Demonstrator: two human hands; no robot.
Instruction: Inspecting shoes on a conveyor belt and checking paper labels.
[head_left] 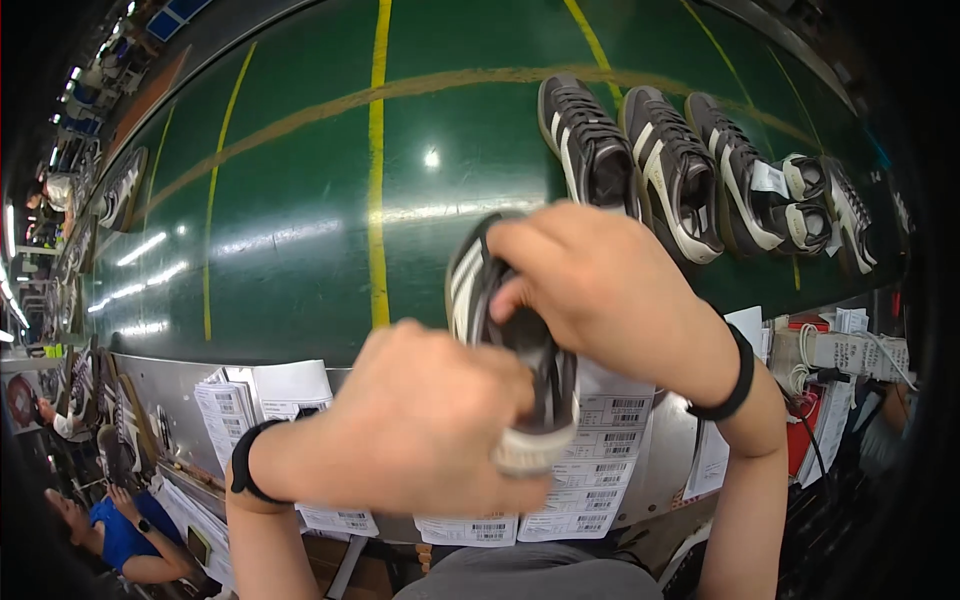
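Head view. Both hands hold one dark grey sports shoe with white side stripes and a pale rubber sole [520, 350], raised in the middle of the picture above the near edge of the green conveyor belt [300, 220]. The left hand [420, 420] is closed around the lower end of the shoe, fingers wrapped over the pale sole end; a black wristband [243, 462] sits on that wrist. The right hand [600, 290] grips the upper part of the shoe from above, fingers curled over its top edge; a second black band [735, 380] circles the right wrist.

The belt carries yellow painted lines [378, 160] running away from the viewer. On its right part lies a row of matching dark shoes with white stripes [670, 165], side by side, well apart from the held shoe; the farthest right ones are bent by the lens and hard to read. One more shoe [122, 188] lies at the far left of the belt.

Below the belt, sheets of white barcode labels [590, 470] hang along a metal edge, directly behind the hands. At lower left a person in a blue top [120, 535] is seated.
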